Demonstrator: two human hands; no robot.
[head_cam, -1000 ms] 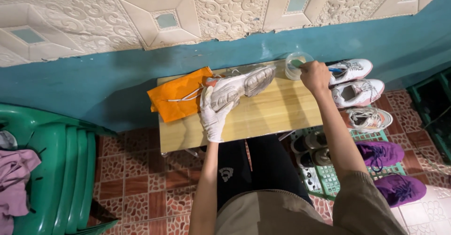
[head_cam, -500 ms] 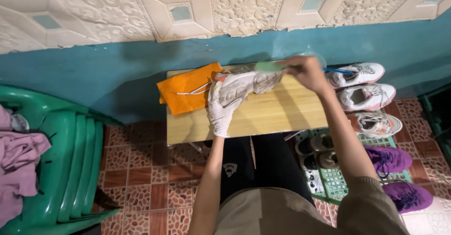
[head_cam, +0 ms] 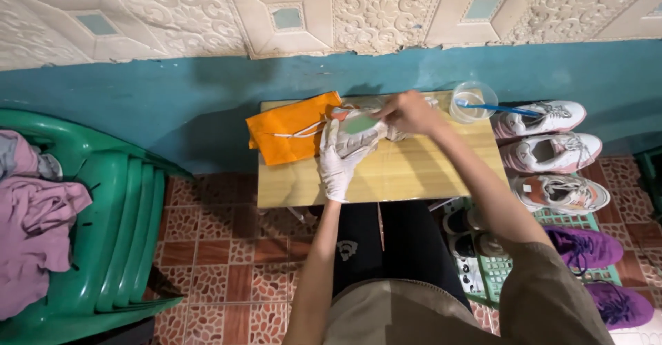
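Over wooden table (head_cam: 414,173): sneaker (head_cam: 358,128) in gloved left grip (head_cam: 341,155), right grip (head_cam: 408,113) atop.

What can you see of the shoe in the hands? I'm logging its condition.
The shoe is a pale, whitish sneaker, turned so its sole with a green patch faces up. It is held above the wooden table, beside an orange cloth. The gloved left hand holds it from below; the bare right hand presses on it from above. A white lace trails over the cloth. Its upper is mostly hidden.
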